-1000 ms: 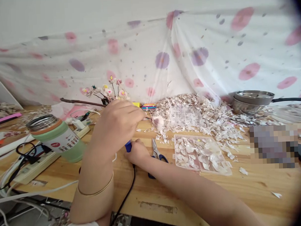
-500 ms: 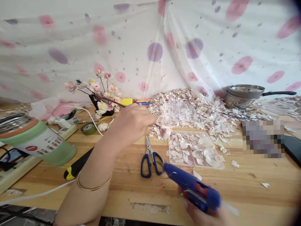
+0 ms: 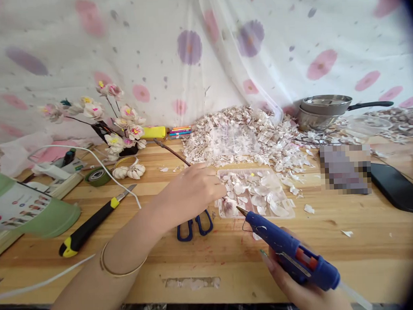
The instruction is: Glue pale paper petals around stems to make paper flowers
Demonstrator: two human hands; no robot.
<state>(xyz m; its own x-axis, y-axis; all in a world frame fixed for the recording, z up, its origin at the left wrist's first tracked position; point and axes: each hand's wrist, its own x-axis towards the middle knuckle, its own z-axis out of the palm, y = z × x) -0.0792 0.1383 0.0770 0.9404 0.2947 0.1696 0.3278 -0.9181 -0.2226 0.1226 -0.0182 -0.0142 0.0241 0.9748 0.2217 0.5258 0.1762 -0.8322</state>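
Observation:
My left hand (image 3: pixel 202 187) is closed around a thin brown stem (image 3: pixel 172 152), which slants up and left out of my fist. At its lower end a pale petal flower (image 3: pixel 228 207) sticks out beneath my fingers. My right hand (image 3: pixel 292 285) grips a blue hot glue gun (image 3: pixel 287 249); its metal nozzle points at the flower, a small gap apart from it. Behind the flower lies a clear compartment box (image 3: pixel 287 210) of loose whitish petals. Blue-handled scissors (image 3: pixel 185 231) lie under my left hand, their blades hidden by it.
A utility knife (image 3: pixel 93 224) with its blade out lies left of my forearm, near a green cup (image 3: pixel 56 214) and a white cable (image 3: pixel 87 150). Finished flowers (image 3: pixel 127 117) stand behind. A petal heap (image 3: pixel 277 148), metal pans (image 3: pixel 323 110) and a black phone (image 3: pixel 397 186) are farther right.
The view has tilted down and turned right. My left hand has come lower with the stem, now covering the scissor blades. The glue gun's nozzle is nearer the flower.

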